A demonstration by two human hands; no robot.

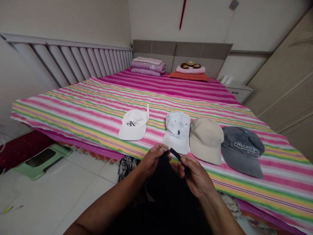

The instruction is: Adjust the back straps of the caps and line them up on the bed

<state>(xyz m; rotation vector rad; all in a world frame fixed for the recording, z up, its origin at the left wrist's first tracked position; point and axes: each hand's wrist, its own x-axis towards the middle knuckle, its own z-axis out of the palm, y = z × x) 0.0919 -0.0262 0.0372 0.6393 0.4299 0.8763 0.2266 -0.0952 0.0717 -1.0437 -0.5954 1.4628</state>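
Note:
Low in front of me, both hands grip what looks like a black cap (162, 176); its lower part merges with my dark clothing. My left hand (152, 160) is closed, pinching the end of its back fastening. In my right hand (195, 173) the fingers are closed around the cap's black strap (175, 153), whose tip points toward the left hand. Beyond them lie a white cap (133, 125) with a loose upright strap, a pale blue cap (177, 130), a beige cap (206, 138) and a dark grey cap (242, 148). These last three sit side by side, brims toward me.
The caps rest on a striped sheet (80, 107) over a bed. Folded purple bedding (149, 67) and an orange pillow (189, 77) are by the headboard (186, 49). A green stool (44, 163) stands on the floor at left. A white nightstand (238, 91) is at right.

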